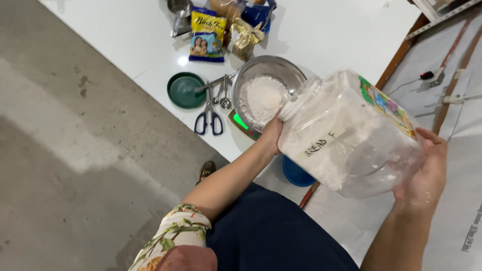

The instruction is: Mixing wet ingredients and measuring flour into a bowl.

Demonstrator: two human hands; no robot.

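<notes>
Both hands hold a big clear plastic jar (351, 135) of white flour, tipped w/ its open mouth toward a metal bowl (268, 90) that already has flour in it: left hand (272, 136) is cupped under the neck, right hand (424, 173) wraps the base, fingers curled round it. Bowl sits on a scale (243, 124) on the white table (326, 35); measuring spoons (221, 93), blue-handled scissors (208, 118) & a green lid (185, 90) lie just left of it, snack bags (207, 35) further back.
</notes>
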